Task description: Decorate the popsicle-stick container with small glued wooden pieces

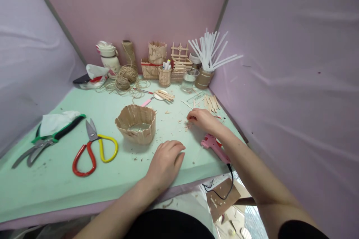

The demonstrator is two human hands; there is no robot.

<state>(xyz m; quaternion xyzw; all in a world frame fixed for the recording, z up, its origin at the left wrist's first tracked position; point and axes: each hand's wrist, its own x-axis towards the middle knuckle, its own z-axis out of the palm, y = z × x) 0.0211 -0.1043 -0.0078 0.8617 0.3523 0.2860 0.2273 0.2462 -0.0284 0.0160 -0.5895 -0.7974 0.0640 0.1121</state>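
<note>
My left hand (166,160) rests on the green tabletop, palm down, with its fingers loosely stretched and holding nothing. Farther right, my right hand (203,119) has its fingertips pressed together over small wood scraps (186,127); whatever they pinch is too small to make out. A basket made of wooden craft sticks (136,125) stands just beyond my left hand, apart from it. Below my right forearm lies a pink glue gun (214,147), its black cord hanging over the table edge. Wooden sticks (212,103) and a clear ruler (196,98) lie beyond my right hand.
Red-and-yellow scissors (94,139) and green-handled pruning shears (53,138) lie at the left. Along the back stand a tangle of twine (126,76), stick-made containers (157,54), a cup of water (190,79) and a jar of white glue sticks (206,76). Fabric walls flank the table.
</note>
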